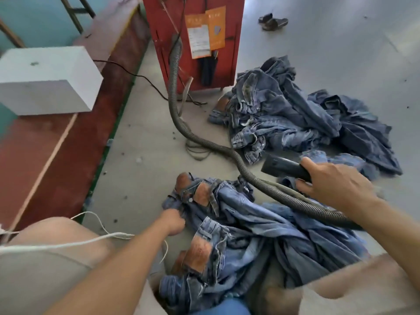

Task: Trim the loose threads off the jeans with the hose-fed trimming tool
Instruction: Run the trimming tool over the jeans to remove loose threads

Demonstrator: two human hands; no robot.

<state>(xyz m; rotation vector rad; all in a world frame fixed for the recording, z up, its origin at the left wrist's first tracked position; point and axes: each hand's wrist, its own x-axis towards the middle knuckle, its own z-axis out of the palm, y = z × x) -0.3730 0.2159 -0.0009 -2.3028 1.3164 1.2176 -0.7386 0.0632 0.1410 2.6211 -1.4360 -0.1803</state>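
The person is sitting low over the floor point(145, 142), and the left hand point(173, 221) is clenching a fold of the jeans point(238, 214) near the waistband, fingers curled into the denim. The right hand point(334, 183) is gripping the dark trimming tool point(284, 165), holding it lifted beyond the far right edge of that near heap of jeans and not touching the cloth. The tool's long axis is running left to right, with its open nozzle pointing left, toward the waistband that the left hand is holding. The waistband is lying to the left of the nozzle and nearer the person, so the judgement is that the coming move is asking for a sweep leftward and down onto the held denim. The left hand is already at the work; the right one has the gap to close.

The ribbed hose point(179, 123) is trailing from the tool, crossing the near jeans and curving up the floor to the red machine point(229, 42). A second pile of jeans point(295, 110) is lying beside that machine, well apart from both hands.
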